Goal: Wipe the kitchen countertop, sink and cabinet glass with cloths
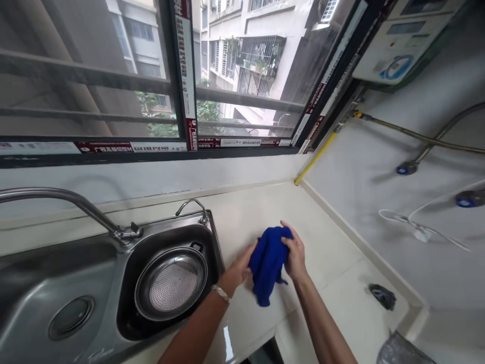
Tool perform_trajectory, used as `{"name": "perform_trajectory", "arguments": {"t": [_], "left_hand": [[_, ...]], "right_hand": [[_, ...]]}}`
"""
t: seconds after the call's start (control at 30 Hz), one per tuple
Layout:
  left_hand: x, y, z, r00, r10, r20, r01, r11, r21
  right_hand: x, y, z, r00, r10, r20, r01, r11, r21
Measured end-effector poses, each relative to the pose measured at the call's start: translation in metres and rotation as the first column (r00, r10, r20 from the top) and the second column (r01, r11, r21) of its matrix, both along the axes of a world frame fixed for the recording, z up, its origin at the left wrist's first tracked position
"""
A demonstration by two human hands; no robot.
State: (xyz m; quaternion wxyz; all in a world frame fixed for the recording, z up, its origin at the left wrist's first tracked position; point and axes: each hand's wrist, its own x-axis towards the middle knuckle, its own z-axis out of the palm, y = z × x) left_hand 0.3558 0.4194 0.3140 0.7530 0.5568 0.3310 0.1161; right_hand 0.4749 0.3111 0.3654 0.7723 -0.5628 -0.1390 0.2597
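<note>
A crumpled blue cloth (268,260) hangs bunched between my two hands above the pale countertop (235,207). On its left side, my left hand (244,265) grips the edge, with some of the fingers hidden behind the fabric. My right hand (295,253) is closed on the upper right part, thumb in front and fingers around the back. The cloth's lower end dangles loose. To the left, a round metal steamer tray (172,285) with a perforated base lies in the right basin of the sink (123,258).
A large faucet (113,230) and a small spout (193,205) rise behind the sink. A dark crumpled plastic bag (382,296) lies on the counter at right, near a grey bag (403,351). A yellow pipe (316,159) runs down the corner beside the window.
</note>
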Motion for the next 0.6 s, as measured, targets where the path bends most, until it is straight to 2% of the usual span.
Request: {"name": "perform_trajectory", "arguments": {"t": [0.1,0.2,0.27,0.3,0.37,0.43,0.47,0.5,0.53,0.6], "left_hand": [[0.01,0.032,0.051,0.993,0.093,0.077,-0.104,0.982,0.159],[0.017,0.06,0.106,0.981,0.146,0.127,-0.183,0.91,0.372],[0.015,0.068,0.128,0.993,0.12,0.023,-0.111,0.81,0.575],[0.012,0.068,0.13,0.994,0.102,-0.04,-0.054,0.771,0.634],[-0.001,0.06,0.118,0.986,0.049,-0.157,0.07,0.738,0.671],[-0.021,0.045,0.085,0.973,-0.03,-0.229,0.168,0.773,0.612],[-0.034,0.036,0.064,0.961,-0.071,-0.266,0.218,0.786,0.578],[-0.047,0.028,0.042,0.946,-0.113,-0.303,0.268,0.798,0.54],[-0.06,0.019,0.02,0.931,-0.152,-0.332,0.311,0.807,0.502],[-0.086,0.006,-0.019,0.921,-0.155,-0.357,0.319,0.825,0.466]], "right_hand": [[0.031,-0.001,0.034,0.972,-0.101,0.21,0.096,0.995,0.034],[0.055,-0.006,0.058,0.939,-0.161,0.304,0.155,0.987,0.044],[0.062,-0.013,0.06,0.935,-0.184,0.303,0.185,0.982,0.029],[0.062,-0.019,0.054,0.933,-0.195,0.303,0.201,0.98,0.012],[0.058,-0.04,0.028,0.925,-0.19,0.33,0.226,0.971,-0.076],[0.049,-0.073,-0.012,0.915,-0.089,0.393,0.205,0.943,-0.263],[0.042,-0.092,-0.034,0.907,0.037,0.419,0.144,0.908,-0.392],[0.036,-0.111,-0.057,0.882,0.194,0.429,0.071,0.845,-0.53],[0.029,-0.129,-0.077,0.845,0.292,0.448,0.08,0.759,-0.646],[0.016,-0.152,-0.108,0.751,0.377,0.543,0.242,0.608,-0.756]]}}
